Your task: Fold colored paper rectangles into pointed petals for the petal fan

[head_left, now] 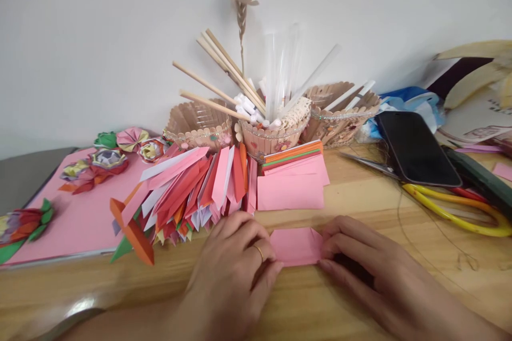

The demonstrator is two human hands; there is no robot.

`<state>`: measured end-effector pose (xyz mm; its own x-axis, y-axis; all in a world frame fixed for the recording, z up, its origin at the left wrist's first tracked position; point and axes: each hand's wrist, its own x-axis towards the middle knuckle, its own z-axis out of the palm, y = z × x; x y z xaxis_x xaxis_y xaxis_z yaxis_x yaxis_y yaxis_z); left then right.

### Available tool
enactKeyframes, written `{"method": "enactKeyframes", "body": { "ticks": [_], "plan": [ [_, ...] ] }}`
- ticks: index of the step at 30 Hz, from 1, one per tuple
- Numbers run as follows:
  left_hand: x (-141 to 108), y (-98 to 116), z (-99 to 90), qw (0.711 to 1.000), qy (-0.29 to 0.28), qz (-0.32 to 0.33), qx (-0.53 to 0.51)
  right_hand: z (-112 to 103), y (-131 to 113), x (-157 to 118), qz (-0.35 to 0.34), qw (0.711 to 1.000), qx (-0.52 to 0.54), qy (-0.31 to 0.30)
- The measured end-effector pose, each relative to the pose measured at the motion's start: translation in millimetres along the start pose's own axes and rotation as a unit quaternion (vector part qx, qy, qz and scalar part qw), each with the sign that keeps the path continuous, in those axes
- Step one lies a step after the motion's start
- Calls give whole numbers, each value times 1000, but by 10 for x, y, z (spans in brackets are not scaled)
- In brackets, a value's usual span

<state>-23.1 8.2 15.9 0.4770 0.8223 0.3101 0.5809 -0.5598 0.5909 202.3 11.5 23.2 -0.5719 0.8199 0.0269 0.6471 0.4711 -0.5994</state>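
A small pink sheet of paper point(298, 248) lies on the wooden table with folded corners at its top edge. My left hand point(240, 264), with a ring on one finger, pinches its left end. At the right end, my right hand point(364, 266) grips the paper between thumb and fingers. Just beyond it lie flat pink paper slips point(290, 192), with a stack of coloured paper point(294, 154) behind them. Many folded paper strips point(188, 186) in red, pink, white and orange are bunched beyond my left hand.
Craft-stick baskets point(276, 136) holding sticks and clear tubes stand against the wall. Paper flowers point(110, 160) rest on a pink sheet point(80, 218) at left. Yellow-handled scissors point(456, 213), a phone point(418, 146) and a dark green tool point(480, 181) lie at right, near loose thread.
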Motion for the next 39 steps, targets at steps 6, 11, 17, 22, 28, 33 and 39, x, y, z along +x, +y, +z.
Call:
{"method": "enactKeyframes", "body": {
  "ticks": [6,11,17,22,28,33,39],
  "plan": [
    [20,4,42,999,6,1,43,57,-10,26,11,999,-16,27],
    [32,6,57,998,6,-9,65,76,-23,40,5,998,-49,42],
    [42,-8,62,996,-8,-14,84,99,21,56,-3,995,-82,59],
    [36,-10,70,994,-3,-7,107,91,13,67,-12,994,-90,57],
    [51,-1,70,993,-5,-7,122,99,26,46,-9,993,-97,64],
    [51,6,55,990,-13,-6,139,108,104,21,-51,990,-101,82],
    [21,10,67,980,17,67,186,-31,85,7,-80,993,-83,13]
  ]
}}
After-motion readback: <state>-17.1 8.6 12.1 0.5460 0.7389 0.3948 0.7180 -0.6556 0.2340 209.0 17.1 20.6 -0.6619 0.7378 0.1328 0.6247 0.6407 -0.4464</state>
